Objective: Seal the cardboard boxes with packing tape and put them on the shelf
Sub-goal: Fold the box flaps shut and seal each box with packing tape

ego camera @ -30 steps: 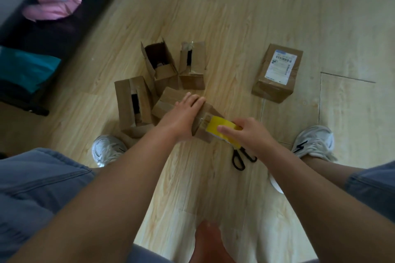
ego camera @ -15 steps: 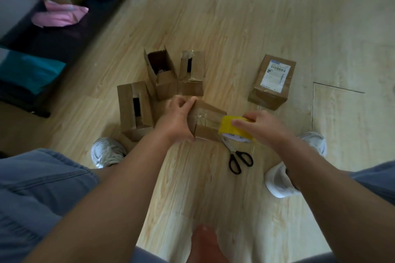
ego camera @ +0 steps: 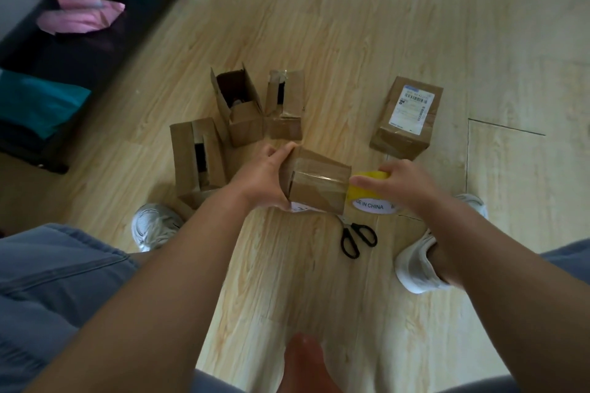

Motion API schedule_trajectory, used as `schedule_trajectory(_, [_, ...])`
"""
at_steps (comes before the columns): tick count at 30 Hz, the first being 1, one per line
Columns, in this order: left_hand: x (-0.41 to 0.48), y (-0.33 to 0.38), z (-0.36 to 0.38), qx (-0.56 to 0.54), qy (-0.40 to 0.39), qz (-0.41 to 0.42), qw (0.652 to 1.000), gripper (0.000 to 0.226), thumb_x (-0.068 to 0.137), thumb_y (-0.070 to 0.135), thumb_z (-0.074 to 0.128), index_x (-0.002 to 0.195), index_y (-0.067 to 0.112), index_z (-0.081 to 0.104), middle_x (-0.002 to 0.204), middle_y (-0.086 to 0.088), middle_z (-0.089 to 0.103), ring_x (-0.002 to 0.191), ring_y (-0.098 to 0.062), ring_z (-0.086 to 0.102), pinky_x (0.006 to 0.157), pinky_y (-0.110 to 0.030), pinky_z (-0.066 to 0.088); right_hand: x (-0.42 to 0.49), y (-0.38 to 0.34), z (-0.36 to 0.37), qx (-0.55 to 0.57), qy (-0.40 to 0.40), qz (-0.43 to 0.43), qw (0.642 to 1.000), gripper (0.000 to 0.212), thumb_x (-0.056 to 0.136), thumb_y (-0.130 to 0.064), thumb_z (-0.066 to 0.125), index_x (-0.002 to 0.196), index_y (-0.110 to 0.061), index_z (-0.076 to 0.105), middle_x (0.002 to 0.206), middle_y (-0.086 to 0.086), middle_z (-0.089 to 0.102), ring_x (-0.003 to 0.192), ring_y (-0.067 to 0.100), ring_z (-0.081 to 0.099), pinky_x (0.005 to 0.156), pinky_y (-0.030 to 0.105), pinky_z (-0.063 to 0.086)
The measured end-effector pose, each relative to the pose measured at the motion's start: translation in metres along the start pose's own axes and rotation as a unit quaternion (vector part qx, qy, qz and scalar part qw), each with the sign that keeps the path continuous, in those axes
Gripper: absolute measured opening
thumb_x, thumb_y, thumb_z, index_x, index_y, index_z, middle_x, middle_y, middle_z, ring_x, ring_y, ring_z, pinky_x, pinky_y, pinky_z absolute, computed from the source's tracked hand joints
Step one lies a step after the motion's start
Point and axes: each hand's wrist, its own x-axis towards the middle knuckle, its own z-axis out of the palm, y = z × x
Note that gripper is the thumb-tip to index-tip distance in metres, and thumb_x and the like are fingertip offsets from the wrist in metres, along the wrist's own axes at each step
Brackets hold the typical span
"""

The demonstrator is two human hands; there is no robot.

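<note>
A small cardboard box (ego camera: pixel 319 183) is held just above the wooden floor, a strip of clear tape running across its near face. My left hand (ego camera: pixel 263 177) grips its left end, fingers over the top. My right hand (ego camera: pixel 400 183) holds a yellow roll of packing tape (ego camera: pixel 367 190) against the box's right edge; its white core reads "MADE IN CHINA". Three open boxes stand behind: one at the left (ego camera: pixel 198 158), one with its flap up (ego camera: pixel 238 107), one narrow (ego camera: pixel 285 105). A sealed box with a shipping label (ego camera: pixel 407 118) lies to the right.
Black-handled scissors (ego camera: pixel 356 238) lie on the floor below the tape roll. My white shoes (ego camera: pixel 153 226) (ego camera: pixel 418 265) flank the work spot. A dark low shelf (ego camera: pixel 79 38) along the left holds teal and pink mailer bags and a brown parcel.
The box has been turned and lifted, so a taped face now looks toward me. My right hand has drawn the tape roll rightward off the box's edge. My left hand shifted from the top to the left end.
</note>
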Motion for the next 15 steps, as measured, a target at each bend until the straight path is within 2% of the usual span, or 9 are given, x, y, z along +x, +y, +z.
schedule_trajectory(2, [-0.001, -0.008, 0.000, -0.017, -0.011, -0.021, 1.000, 0.127, 0.061, 0.020, 0.092, 0.157, 0.037, 0.010, 0.146, 0.004, 0.027, 0.125, -0.021, 0.044, 0.101, -0.037, 0.048, -0.005, -0.002, -0.004, 0.022, -0.017, -0.020, 0.999, 0.054, 0.085, -0.065, 0.063, 0.080, -0.011, 0.062, 0.074, 0.008, 0.059, 0.065, 0.020, 0.056, 0.060, 0.031, 0.039])
schedule_trajectory(4, [-0.002, -0.014, 0.001, -0.032, -0.016, -0.035, 0.999, 0.127, 0.062, 0.017, 0.091, 0.157, 0.038, 0.009, 0.146, 0.004, 0.027, 0.124, -0.022, 0.046, 0.099, -0.036, 0.049, -0.009, -0.003, -0.005, 0.010, -0.020, -0.045, 0.999, 0.041, 0.089, -0.059, 0.062, 0.091, -0.018, 0.058, 0.084, 0.006, 0.062, 0.075, 0.021, 0.061, 0.063, 0.030, 0.043])
schedule_trajectory(6, [-0.003, -0.015, 0.002, -0.042, -0.023, -0.037, 0.998, 0.126, 0.062, 0.015, 0.090, 0.157, 0.038, 0.009, 0.146, 0.005, 0.027, 0.123, -0.021, 0.046, 0.097, -0.034, 0.050, -0.009, -0.004, -0.001, -0.008, -0.012, -0.047, 0.999, 0.041, 0.091, -0.058, 0.061, 0.100, -0.018, 0.058, 0.092, 0.006, 0.063, 0.085, 0.022, 0.063, 0.071, 0.032, 0.049])
schedule_trajectory(7, [-0.003, -0.014, 0.003, -0.051, -0.025, -0.035, 0.998, 0.126, 0.062, 0.014, 0.089, 0.157, 0.038, 0.009, 0.146, 0.005, 0.027, 0.123, -0.021, 0.046, 0.095, -0.034, 0.051, -0.007, -0.002, 0.001, -0.015, -0.009, -0.039, 0.999, 0.043, 0.091, -0.059, 0.061, 0.097, -0.016, 0.058, 0.091, 0.006, 0.063, 0.083, 0.021, 0.063, 0.072, 0.033, 0.049])
schedule_trajectory(9, [-0.001, -0.013, 0.004, -0.083, -0.030, -0.034, 0.996, 0.126, 0.063, 0.010, 0.089, 0.157, 0.036, 0.010, 0.144, 0.005, 0.029, 0.125, -0.020, 0.045, 0.094, -0.035, 0.053, 0.000, 0.004, 0.006, -0.040, 0.003, -0.022, 0.999, 0.051, 0.090, -0.061, 0.060, 0.083, -0.011, 0.056, 0.082, 0.005, 0.060, 0.071, 0.016, 0.057, 0.062, 0.031, 0.044])
schedule_trajectory(11, [0.001, -0.011, 0.008, -0.107, -0.036, -0.032, 0.993, 0.126, 0.063, 0.009, 0.089, 0.158, 0.034, 0.011, 0.143, 0.005, 0.030, 0.127, -0.019, 0.044, 0.097, -0.038, 0.053, 0.005, 0.010, 0.010, -0.062, 0.020, -0.013, 0.998, 0.049, 0.089, -0.063, 0.060, 0.077, -0.015, 0.058, 0.073, 0.003, 0.058, 0.062, 0.014, 0.051, 0.057, 0.028, 0.037])
schedule_trajectory(15, [0.007, -0.014, 0.019, -0.169, -0.040, -0.058, 0.983, 0.129, 0.062, 0.004, 0.090, 0.158, 0.034, 0.010, 0.150, 0.002, 0.031, 0.134, -0.018, 0.040, 0.105, -0.034, 0.045, 0.011, 0.011, 0.013, -0.066, 0.028, -0.005, 0.997, 0.046, 0.088, -0.065, 0.059, 0.080, -0.020, 0.057, 0.074, 0.000, 0.057, 0.065, 0.014, 0.053, 0.057, 0.028, 0.035])
